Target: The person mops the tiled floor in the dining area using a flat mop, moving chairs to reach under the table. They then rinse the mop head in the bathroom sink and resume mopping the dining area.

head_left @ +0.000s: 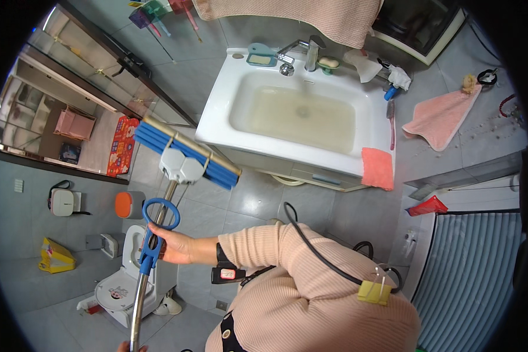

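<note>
A sponge mop is held up slantwise, its blue sponge head raised at the upper left in front of the sink cabinet. The head has a pale backing strip and a white-grey joint on a metal pole. My right hand is closed around the pole at the blue lever grip, just below a blue ring. Lower on the pole, at the bottom edge, my left hand shows only in part, its fingers against the metal; the rest is cut off.
A white sink holds cloudy water, with a coral cloth over its front corner. At the lower left stands a toilet with its lid down, near an orange-lidded bin. A doorway opens at the left; a ribbed blue panel is at the right.
</note>
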`<state>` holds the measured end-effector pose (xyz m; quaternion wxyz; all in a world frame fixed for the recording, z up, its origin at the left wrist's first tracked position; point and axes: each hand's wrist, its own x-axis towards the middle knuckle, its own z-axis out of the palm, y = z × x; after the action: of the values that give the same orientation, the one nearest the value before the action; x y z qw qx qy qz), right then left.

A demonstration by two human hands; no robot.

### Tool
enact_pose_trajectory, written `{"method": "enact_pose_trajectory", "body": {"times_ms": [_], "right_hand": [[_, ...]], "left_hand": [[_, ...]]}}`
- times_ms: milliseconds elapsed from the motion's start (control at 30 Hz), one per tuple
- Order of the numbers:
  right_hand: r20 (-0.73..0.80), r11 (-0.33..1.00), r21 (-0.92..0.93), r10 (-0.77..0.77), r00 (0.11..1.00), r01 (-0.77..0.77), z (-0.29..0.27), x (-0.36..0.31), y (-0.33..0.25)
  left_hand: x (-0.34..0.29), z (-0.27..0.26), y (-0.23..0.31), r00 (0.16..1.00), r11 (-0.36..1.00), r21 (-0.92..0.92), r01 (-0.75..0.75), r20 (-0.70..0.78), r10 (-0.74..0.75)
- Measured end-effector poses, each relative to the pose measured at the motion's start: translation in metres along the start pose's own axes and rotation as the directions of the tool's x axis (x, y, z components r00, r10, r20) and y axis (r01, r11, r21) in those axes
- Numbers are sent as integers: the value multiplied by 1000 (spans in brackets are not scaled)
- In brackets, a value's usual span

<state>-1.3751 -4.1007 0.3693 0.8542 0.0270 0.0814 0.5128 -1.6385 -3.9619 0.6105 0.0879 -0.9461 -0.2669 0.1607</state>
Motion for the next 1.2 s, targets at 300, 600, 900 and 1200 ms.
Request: {"method": "enact_pose_trajectory", "body": {"times_ms": [300,600,900,1200], "right_hand": [[-320,956,-93,235,918,-278,-162,46,-45],[-528,626,-744,-339,779,-232,-241,-153,-213],[-400,424,-902,-892,208,84,-151,-399,-249],[367,-106,-773,-879,-304,-625,-183,-479,-261]], "left_hand": [[71,-93,58,607,677,726,-122,-485,629],[377,81,204,816,437,814,-382,75,573],[425,254,350,748,302,770,-562,319,582],[432,247,438,628,232,730,-643,328,706]]}}
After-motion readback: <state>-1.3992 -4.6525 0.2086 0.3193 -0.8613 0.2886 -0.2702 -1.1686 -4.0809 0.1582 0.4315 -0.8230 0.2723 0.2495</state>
